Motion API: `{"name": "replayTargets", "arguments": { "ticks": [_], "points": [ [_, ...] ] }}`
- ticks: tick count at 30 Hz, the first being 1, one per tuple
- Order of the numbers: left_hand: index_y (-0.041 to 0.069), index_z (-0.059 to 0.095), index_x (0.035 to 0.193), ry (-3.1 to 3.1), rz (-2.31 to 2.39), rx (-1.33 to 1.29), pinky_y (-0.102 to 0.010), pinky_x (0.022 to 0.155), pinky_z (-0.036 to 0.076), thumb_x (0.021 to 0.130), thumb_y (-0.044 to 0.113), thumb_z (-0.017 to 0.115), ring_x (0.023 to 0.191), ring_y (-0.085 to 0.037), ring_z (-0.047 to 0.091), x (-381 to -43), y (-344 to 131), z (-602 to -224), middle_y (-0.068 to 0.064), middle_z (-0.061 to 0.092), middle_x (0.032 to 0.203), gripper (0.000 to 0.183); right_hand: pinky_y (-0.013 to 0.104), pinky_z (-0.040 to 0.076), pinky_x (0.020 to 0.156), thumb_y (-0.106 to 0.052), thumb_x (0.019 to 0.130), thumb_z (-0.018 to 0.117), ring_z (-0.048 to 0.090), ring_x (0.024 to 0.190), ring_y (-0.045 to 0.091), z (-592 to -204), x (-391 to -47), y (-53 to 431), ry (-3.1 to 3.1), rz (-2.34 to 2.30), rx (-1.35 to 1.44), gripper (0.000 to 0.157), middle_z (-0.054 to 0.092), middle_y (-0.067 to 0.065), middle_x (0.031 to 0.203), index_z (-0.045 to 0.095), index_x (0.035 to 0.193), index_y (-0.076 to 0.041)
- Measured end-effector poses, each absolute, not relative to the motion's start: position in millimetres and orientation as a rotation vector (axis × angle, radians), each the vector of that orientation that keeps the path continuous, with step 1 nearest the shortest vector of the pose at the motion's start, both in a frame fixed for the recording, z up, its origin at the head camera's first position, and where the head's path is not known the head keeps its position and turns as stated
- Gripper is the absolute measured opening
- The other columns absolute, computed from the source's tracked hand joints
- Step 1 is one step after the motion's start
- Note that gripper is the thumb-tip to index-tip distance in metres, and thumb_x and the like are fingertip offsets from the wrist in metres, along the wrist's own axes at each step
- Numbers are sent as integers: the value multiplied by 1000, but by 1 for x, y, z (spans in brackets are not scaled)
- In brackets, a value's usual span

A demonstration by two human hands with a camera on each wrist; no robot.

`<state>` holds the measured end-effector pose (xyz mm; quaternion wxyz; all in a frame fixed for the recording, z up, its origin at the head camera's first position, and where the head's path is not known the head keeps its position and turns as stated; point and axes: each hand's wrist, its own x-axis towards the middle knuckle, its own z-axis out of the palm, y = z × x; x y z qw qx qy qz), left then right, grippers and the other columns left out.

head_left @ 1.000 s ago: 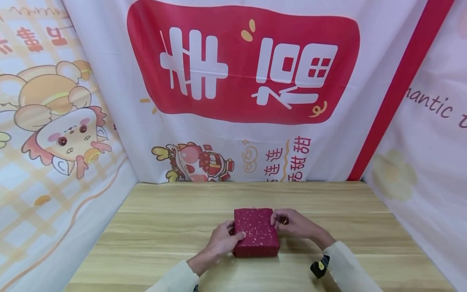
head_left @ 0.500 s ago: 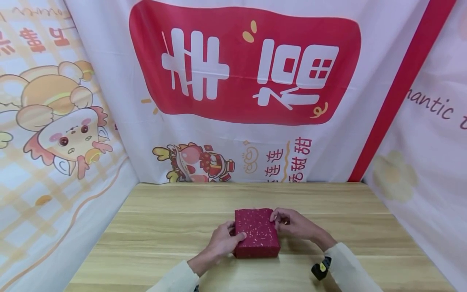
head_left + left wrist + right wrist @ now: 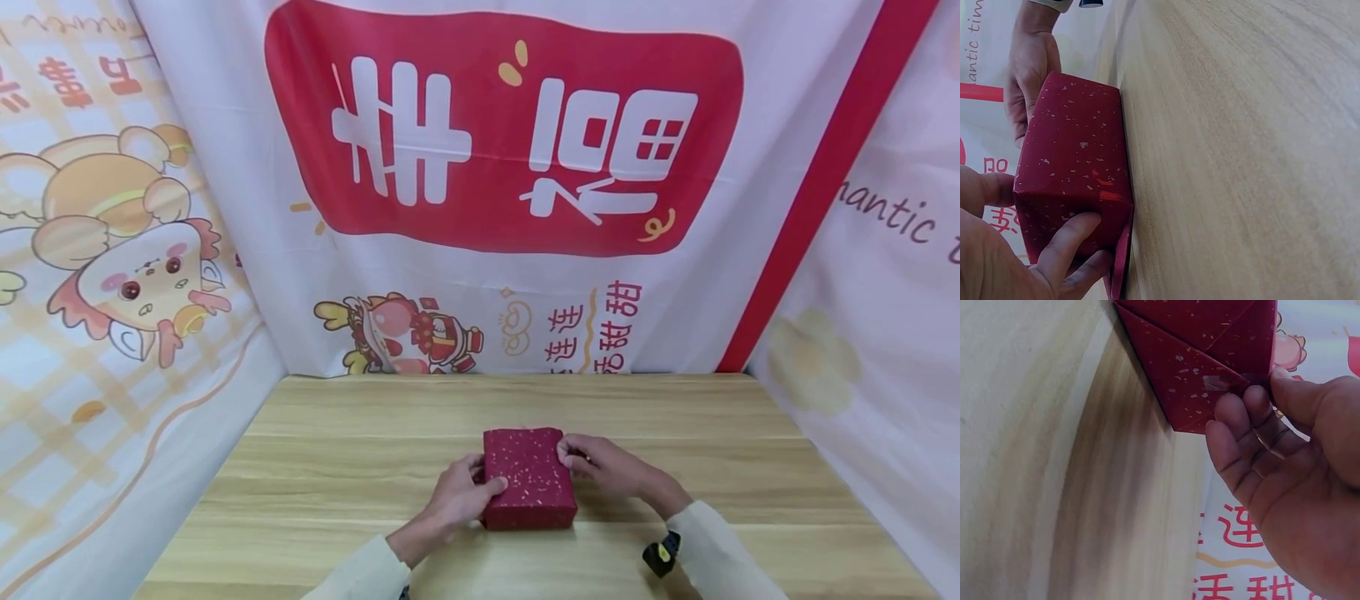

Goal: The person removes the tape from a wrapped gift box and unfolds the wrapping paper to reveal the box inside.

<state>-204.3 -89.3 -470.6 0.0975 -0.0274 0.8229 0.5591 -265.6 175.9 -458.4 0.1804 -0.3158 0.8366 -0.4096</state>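
A gift box (image 3: 528, 475) wrapped in dark red paper with light flecks sits on the wooden table. My left hand (image 3: 459, 493) grips its left side, thumb on top and fingers against the end. In the left wrist view, a loose paper flap (image 3: 1121, 259) sticks out low at that end, by the fingertips. At the far right corner, my right hand (image 3: 611, 468) holds the box's edge between thumb and curled fingertips. The right wrist view shows folded paper (image 3: 1175, 372) on that end, with a short strip of clear tape (image 3: 1219, 382) right at the fingertips.
The wood-grain table (image 3: 337, 467) spreads around the box. A printed cloth (image 3: 495, 133) hangs behind its back edge, with more cloth (image 3: 112, 250) along the left and right sides. A black wrist device (image 3: 662, 554) hangs under the right sleeve.
The fingers of my right hand have drawn closer together at the box's corner, and the gap between them has closed. My left hand and the box stay nearly where they were.
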Motion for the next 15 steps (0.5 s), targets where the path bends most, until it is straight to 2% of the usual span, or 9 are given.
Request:
{"name": "replayTargets", "arguments": {
  "ticks": [3, 5, 9, 12, 15],
  "points": [
    [-2, 44, 142, 2435, 1655, -85, -53, 104, 49, 88, 22, 70, 111, -30, 64, -205, -89, -471, -25, 55, 138, 65, 37, 55, 76, -19, 105, 41, 55, 90, 36, -461, -265, 176, 2322, -1178, -875, 16, 55, 19, 93, 50, 97, -8],
    [-2, 44, 142, 2433, 1656, -90, -52, 103, 50, 88, 22, 70, 109, -28, 65, -205, -89, -471, -25, 55, 138, 65, 38, 56, 82, -19, 106, 38, 56, 93, 30, -463, -265, 176, 2283, -1209, -874, 18, 54, 16, 95, 48, 99, -6],
    [-1, 44, 142, 2424, 1662, -95, -51, 101, 52, 88, 22, 71, 106, -26, 66, -205, -90, -471, -24, 55, 138, 65, 40, 56, 89, -19, 107, 36, 56, 97, 27, -469, -268, 179, 2207, -1265, -902, 20, 51, 22, 98, 46, 101, -3],
    [-2, 45, 142, 2428, 1665, -97, -52, 102, 50, 88, 22, 71, 108, -28, 66, -204, -89, -470, -24, 55, 138, 65, 42, 55, 87, -21, 107, 36, 54, 97, 30, -472, -270, 181, 2177, -1281, -915, 22, 49, 28, 101, 45, 101, -2],
    [-2, 45, 142, 2437, 1661, -98, -54, 104, 48, 88, 22, 71, 111, -30, 64, -204, -89, -470, -25, 55, 138, 65, 45, 55, 89, -23, 107, 36, 55, 99, 27, -474, -270, 183, 2144, -1305, -876, 24, 49, 28, 103, 44, 103, -1]
  ]
}}
